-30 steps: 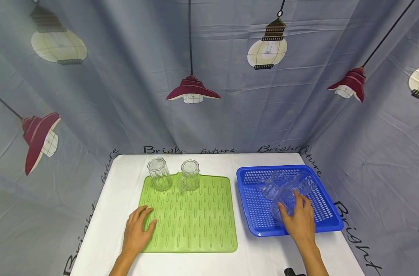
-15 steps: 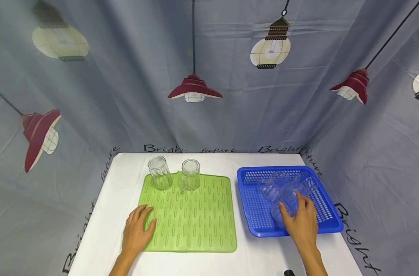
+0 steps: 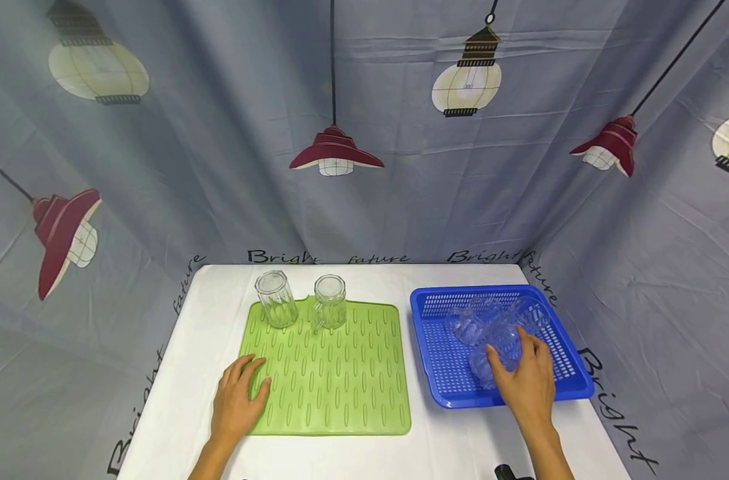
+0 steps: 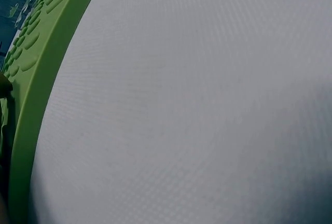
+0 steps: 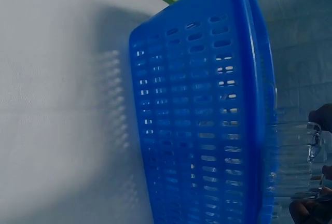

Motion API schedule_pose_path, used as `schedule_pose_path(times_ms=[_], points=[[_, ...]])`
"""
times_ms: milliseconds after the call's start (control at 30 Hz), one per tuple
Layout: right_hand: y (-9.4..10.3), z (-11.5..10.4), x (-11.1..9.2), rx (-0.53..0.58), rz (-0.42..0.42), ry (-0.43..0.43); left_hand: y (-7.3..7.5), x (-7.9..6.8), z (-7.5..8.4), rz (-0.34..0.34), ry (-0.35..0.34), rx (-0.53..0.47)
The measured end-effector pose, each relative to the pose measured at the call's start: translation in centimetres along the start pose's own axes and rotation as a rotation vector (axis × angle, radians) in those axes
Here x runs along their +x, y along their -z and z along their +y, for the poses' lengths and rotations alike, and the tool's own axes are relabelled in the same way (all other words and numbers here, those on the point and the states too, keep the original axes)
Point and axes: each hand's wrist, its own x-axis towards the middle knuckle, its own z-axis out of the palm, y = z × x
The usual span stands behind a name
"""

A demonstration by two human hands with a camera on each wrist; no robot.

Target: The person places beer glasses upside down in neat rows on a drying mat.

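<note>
Two glasses stand around eleven o'clock on one mat, left hand relaxed at eight, right hand gripping another glass in one basket at three.

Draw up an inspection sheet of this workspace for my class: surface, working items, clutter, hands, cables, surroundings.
Surface: white tabletop.
Working items: two clear glasses stand on the green mat; more glassware lies in the blue basket.
Clutter: one dark object beside the right forearm, cut off by the frame.
Hands: left hand rests at the mat's left edge; right hand holds a glass inside the basket.
Cables: nothing seen.
Surroundings: grey-blue curtain printed with lamps and lettering.
</note>
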Motion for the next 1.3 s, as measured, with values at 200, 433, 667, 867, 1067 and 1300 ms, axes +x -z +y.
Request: schedule_pose_path(times_ms=[200,433,667,867,1067,1300], points=[[0.5,-0.6,-0.2,-0.003,0.003,0.000,0.1,0.0,0.2,0.006,-0.001,0.004],[0.9,-1.4,-0.4,0.006,0.031,0.019,0.1,-0.1,0.2,0.005,0.004,-0.009],[1.0,-2.1,-0.5,0.034,0.062,0.042,0.2,-0.1,0.1,0.007,0.011,-0.012],[1.1,-2.7,-0.7,0.041,0.072,0.063,0.2,-0.1,0.2,0.010,0.006,-0.028],[1.1,-3.3,-0.6,0.057,0.081,0.081,0.2,-0.1,0.2,0.015,0.001,-0.027],[0.9,-3.5,-0.6,0.086,0.106,0.107,0.2,0.0,0.3,0.012,0.004,-0.032]])
